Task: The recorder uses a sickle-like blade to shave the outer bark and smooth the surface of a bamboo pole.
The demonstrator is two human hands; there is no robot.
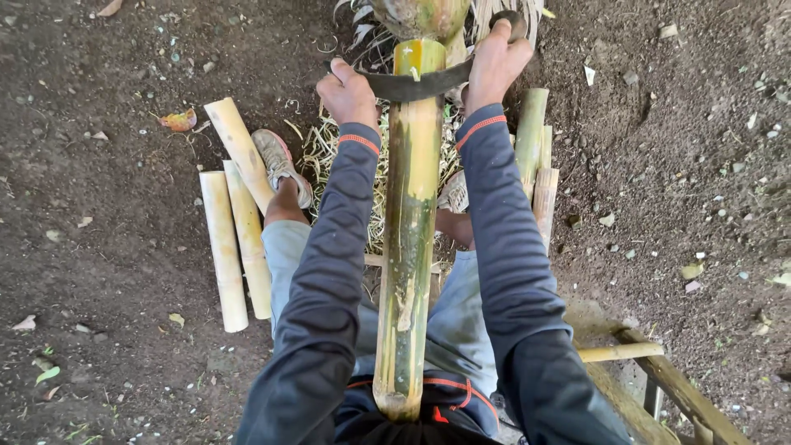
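Note:
A long green and yellow bamboo pole (408, 239) runs from my lap up to the top of the view. A dark curved blade (412, 85) lies across the pole near its far end. My left hand (348, 95) grips the blade's left end. My right hand (497, 59) grips its right end, by the handle. Both arms wear dark blue sleeves with orange cuff stripes. Part of the pole's skin under the blade is scraped pale.
Three peeled pale bamboo pieces (235, 222) lie on the dirt at the left by my shoe (280, 165). Green bamboo pieces (534, 156) lie at the right. Shavings (329, 152) pile between my feet. A wooden frame (659, 379) stands at the lower right.

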